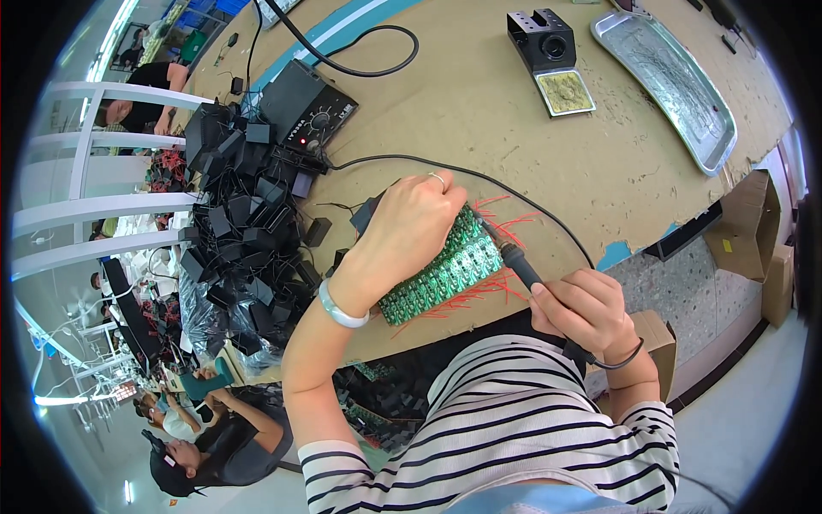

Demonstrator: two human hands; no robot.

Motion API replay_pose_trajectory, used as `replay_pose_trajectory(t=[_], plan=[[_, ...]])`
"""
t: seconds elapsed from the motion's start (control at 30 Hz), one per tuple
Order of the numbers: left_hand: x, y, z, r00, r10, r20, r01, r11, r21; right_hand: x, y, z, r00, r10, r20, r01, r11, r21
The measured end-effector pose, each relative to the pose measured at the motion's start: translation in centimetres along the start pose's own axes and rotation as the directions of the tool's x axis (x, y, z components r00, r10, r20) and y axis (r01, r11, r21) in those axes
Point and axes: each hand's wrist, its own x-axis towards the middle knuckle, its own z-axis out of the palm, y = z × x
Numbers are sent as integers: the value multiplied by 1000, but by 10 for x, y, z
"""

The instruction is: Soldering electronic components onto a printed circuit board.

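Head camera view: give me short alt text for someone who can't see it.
A person's left hand presses on a green circuit board panel with red wires, while the right hand holds a soldering iron with its tip at the panel's edge. On the brown workbench sit black adapters, a soldering station and a metal tray.
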Motion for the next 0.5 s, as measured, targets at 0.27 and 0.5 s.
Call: replay_pose_trajectory(t=[0.27,0.5], plan=[[-1,0,-1,1000,-22,11,22,1000,-12,0,-5,-10,990,123,-72,-119,991,64],[-2,2,-1,1000,-8,-1,8,1000,19,-9,-7,-17,961,229,-157,-231,973,3]])
